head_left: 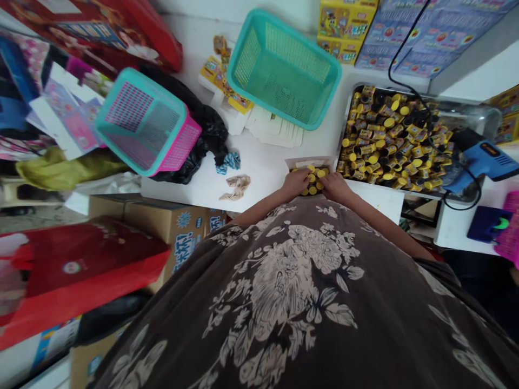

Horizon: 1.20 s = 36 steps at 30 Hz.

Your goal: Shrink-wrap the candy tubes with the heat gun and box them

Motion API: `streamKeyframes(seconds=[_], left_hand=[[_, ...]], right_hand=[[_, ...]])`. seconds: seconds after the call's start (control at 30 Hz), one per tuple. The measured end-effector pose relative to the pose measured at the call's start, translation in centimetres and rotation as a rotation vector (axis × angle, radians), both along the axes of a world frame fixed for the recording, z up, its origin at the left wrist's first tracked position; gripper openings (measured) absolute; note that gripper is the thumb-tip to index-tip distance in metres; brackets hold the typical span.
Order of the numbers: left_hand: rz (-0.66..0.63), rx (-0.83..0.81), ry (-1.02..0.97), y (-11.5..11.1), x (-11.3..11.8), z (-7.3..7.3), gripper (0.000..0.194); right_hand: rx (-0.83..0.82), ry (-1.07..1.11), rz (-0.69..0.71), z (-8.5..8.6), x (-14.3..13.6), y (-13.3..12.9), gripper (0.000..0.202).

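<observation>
Close against my body, an open small box (310,161) holds several small round tubs with yellow caps (312,182). My left hand (295,182) lies along the left side of this box, its fingers curled at the edge beside the caps. From the other side my right hand (335,186) reaches in, fingers closed at the tubs on the right; its fingertips are partly hidden. A metal tray (470,111) to the right is heaped with loose yellow-capped tubs (389,143).
A teal basket (284,119) stands behind the box, near flat cartons (275,129). Left are a pink-and-teal basket (178,143) and black plastic bag (211,129). A blue heat gun (482,159) with a black cord rests on the tray. Stacked boxes (430,38) line the back right.
</observation>
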State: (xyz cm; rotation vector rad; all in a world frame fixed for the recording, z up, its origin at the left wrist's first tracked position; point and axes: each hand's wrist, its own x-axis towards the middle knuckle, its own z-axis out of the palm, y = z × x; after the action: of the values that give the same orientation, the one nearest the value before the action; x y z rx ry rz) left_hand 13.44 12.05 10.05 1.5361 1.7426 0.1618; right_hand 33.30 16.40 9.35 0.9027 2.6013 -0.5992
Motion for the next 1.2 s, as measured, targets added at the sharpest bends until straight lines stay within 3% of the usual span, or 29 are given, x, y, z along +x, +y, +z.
streamKeyframes(seconds=[0.13,0.27,0.47,0.6,0.67,0.77,0.9,0.97,1.13,1.2], left_hand=[[-0.026,0.084,0.027,-0.5,0.1,-0.6,0.038],[0.054,0.212,0.057,-1.2,-0.8,-1.3,0.036],[0.412,0.431,0.035,-4.2,-3.4,-3.3,0.017],[0.608,0.419,0.009,-6.2,-4.2,-5.5,0.025],[0.574,0.454,-0.005,-6.8,-4.0,-6.4,0.032],[0.411,0.579,0.018,-7.0,-3.5,-7.1,0.048],[0.211,0.624,0.088,-6.8,-2.9,-7.3,0.081],[0.144,0.593,0.133,-6.8,-2.9,-7.1,0.089],[0.029,0.576,0.166,-6.6,-2.9,-6.6,0.074],[0.011,0.585,0.159,-6.0,-2.8,-6.3,0.066]], right_hand=[[0.052,0.020,0.037,-0.5,0.1,-0.2,0.037],[0.135,0.040,0.022,-1.0,0.0,-0.5,0.035],[0.109,0.056,-0.030,-1.8,-0.6,-0.2,0.037],[0.071,0.128,-0.029,-2.2,-0.2,0.0,0.039],[0.091,0.156,-0.036,-2.4,0.0,-0.1,0.037],[0.130,0.167,-0.063,-2.5,0.2,-0.2,0.035],[0.153,0.227,-0.095,-2.7,0.4,-0.3,0.038],[0.183,0.301,-0.134,-2.8,0.8,-0.2,0.038],[0.303,0.435,-0.395,-3.3,2.2,0.2,0.031],[0.312,0.424,-0.430,-3.2,2.5,0.2,0.029]])
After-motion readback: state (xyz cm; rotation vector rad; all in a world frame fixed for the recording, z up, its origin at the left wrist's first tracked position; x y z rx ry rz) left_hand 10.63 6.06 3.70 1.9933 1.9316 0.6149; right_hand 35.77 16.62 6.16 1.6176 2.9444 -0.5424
